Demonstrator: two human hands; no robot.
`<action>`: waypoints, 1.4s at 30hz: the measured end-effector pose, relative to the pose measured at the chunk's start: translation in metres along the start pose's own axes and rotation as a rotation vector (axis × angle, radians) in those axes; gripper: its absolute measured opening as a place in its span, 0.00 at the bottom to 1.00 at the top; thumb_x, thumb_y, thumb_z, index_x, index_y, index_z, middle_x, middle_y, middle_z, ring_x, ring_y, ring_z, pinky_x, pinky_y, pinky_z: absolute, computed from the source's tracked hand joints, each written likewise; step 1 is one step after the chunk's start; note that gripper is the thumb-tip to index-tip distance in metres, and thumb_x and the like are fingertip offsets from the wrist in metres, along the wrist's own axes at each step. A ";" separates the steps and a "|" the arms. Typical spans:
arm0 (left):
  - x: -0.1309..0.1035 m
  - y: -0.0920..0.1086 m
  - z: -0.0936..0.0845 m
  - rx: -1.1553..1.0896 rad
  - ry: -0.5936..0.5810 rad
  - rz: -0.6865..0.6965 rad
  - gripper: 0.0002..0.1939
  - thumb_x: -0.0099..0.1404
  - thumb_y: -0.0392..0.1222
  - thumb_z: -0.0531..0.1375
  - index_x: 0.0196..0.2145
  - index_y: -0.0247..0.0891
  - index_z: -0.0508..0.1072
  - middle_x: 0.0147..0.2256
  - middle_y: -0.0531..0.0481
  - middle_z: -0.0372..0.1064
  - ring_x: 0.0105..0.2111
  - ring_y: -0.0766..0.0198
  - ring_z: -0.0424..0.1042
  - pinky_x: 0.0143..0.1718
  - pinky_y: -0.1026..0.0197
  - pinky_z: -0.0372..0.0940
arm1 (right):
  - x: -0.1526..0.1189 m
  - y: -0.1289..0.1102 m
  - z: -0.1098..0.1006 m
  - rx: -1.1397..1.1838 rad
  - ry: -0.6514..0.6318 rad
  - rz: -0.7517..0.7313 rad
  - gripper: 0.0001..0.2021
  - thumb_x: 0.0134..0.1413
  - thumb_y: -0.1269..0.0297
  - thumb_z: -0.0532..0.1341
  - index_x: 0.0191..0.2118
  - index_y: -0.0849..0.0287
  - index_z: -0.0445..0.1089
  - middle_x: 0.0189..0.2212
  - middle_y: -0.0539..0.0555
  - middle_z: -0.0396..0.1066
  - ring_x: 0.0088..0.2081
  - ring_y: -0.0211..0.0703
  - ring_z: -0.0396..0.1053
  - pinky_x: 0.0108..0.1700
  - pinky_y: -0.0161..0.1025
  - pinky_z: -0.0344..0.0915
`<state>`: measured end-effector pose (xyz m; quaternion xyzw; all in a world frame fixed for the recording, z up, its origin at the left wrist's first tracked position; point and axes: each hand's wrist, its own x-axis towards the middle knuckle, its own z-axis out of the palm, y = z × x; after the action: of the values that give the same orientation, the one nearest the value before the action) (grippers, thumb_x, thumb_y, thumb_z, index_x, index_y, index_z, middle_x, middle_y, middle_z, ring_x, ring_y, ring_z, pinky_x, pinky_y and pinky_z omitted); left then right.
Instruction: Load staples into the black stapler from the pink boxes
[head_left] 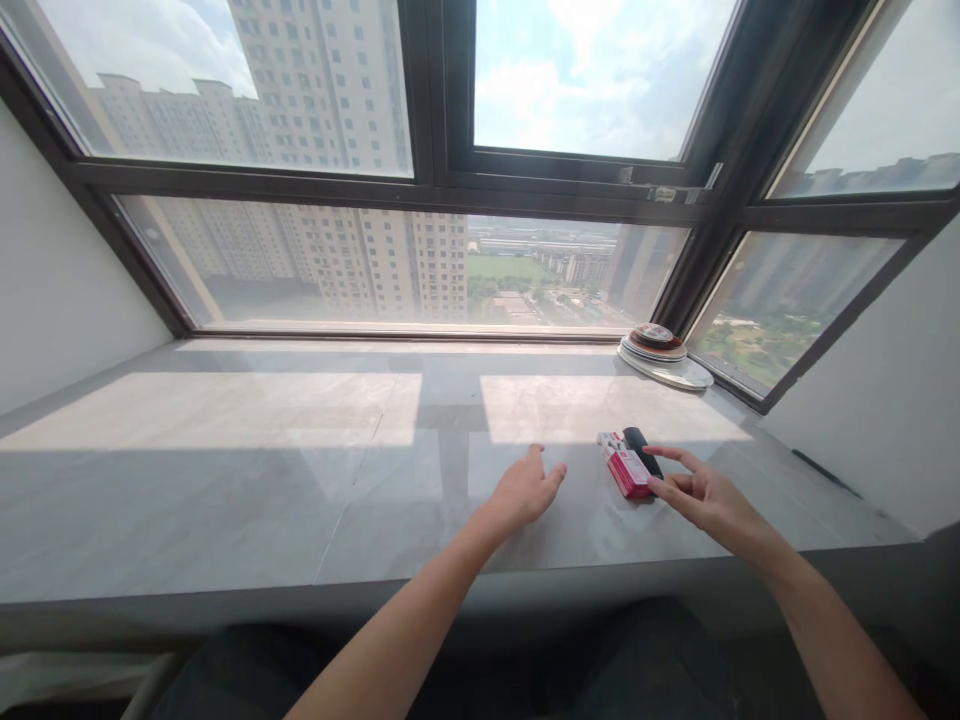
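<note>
My left hand (528,488) hovers over the grey marble-look sill (247,510), left of a small group of objects, with its thumb and index finger stretched out and nothing in its grasp. The group holds a pink-red and white box (628,476), a smaller white and red box (611,441) behind it and a black elongated case (634,440) beside them. At the group's right side is my right hand (709,503), thumb and index finger apart. Its thumb tip is at the pink-red box's edge and its index finger by the black case; whether they touch is unclear.
Round plate-like discs (664,362) are stacked in the back right corner against the dark window frame (540,198). A thin dark stick-like thing (825,472) lies along the right wall. The sill's front edge (360,590) runs below my forearms.
</note>
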<state>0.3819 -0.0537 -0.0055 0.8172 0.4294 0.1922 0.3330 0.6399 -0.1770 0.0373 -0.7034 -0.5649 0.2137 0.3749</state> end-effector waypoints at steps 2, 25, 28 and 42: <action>-0.031 -0.028 -0.027 0.049 0.061 0.007 0.28 0.73 0.58 0.46 0.61 0.38 0.64 0.49 0.39 0.72 0.51 0.51 0.70 0.53 0.53 0.60 | -0.009 -0.033 0.034 0.039 -0.324 -0.116 0.36 0.63 0.41 0.56 0.69 0.57 0.57 0.31 0.56 0.75 0.31 0.46 0.72 0.34 0.40 0.68; -0.127 -0.127 -0.087 0.557 0.354 -0.073 0.28 0.74 0.57 0.45 0.69 0.54 0.54 0.71 0.51 0.43 0.71 0.48 0.42 0.67 0.33 0.37 | -0.008 -0.099 0.226 -0.714 -0.142 -0.173 0.33 0.67 0.39 0.40 0.73 0.41 0.40 0.73 0.44 0.33 0.71 0.65 0.25 0.65 0.70 0.24; -0.127 -0.127 -0.087 0.558 0.348 -0.081 0.28 0.74 0.57 0.45 0.69 0.55 0.54 0.71 0.51 0.44 0.71 0.48 0.42 0.67 0.33 0.37 | -0.008 -0.098 0.227 -0.711 -0.127 -0.185 0.33 0.67 0.38 0.40 0.73 0.41 0.41 0.73 0.45 0.35 0.71 0.65 0.27 0.65 0.70 0.25; -0.126 -0.126 -0.094 0.320 0.396 -0.070 0.19 0.70 0.58 0.53 0.53 0.50 0.72 0.67 0.50 0.55 0.69 0.49 0.48 0.68 0.36 0.38 | -0.007 -0.096 0.226 -0.691 -0.118 -0.213 0.32 0.68 0.39 0.41 0.73 0.41 0.44 0.73 0.46 0.36 0.72 0.63 0.28 0.66 0.68 0.27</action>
<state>0.1830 -0.0705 -0.0323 0.7906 0.5392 0.2664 0.1153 0.4142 -0.1112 -0.0316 -0.7124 -0.6943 0.0101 0.1021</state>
